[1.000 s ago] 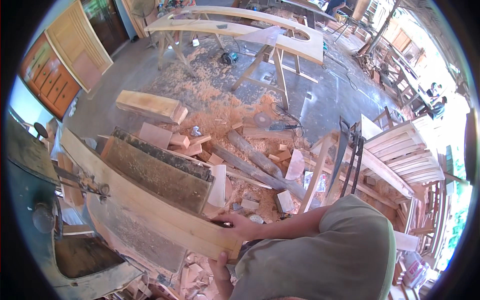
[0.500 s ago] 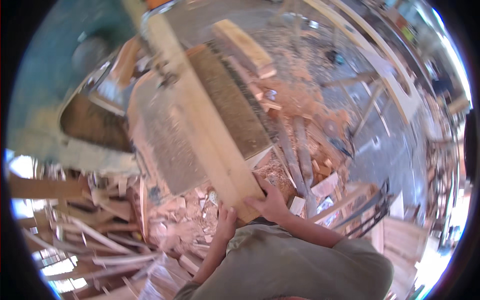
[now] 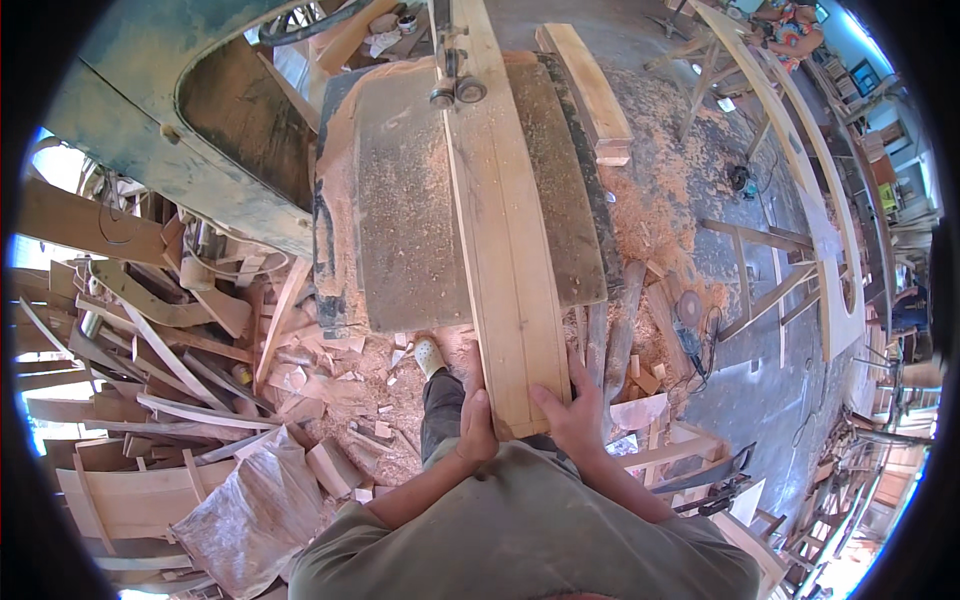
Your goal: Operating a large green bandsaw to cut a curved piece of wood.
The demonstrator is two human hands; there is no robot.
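A long, thick wooden plank (image 3: 505, 230) with a pencil-like line along it lies across a sawdust-covered machine table (image 3: 405, 220). Its far part passes beside the metal guide rollers (image 3: 456, 92) of what looks like a band saw. My left hand (image 3: 479, 430) is closed against the left edge of the near end. On the opposite edge, my right hand (image 3: 575, 415) grips the plank, thumb on top and fingers down the side. The near end sits close to my body. The blade itself I cannot make out.
Stacked timbers (image 3: 585, 90) lie right of the table. Curved offcuts (image 3: 165, 345) pile up at left, beside a plastic sheet (image 3: 255, 515). An angle grinder (image 3: 690, 335) rests on the floor at right, near a wooden frame (image 3: 830, 250) on trestles. A person (image 3: 790, 35) is at the far right.
The view has swung round, so the plank, slanted before, now runs nearly straight away from me. Both hands keep their hold at its near end.
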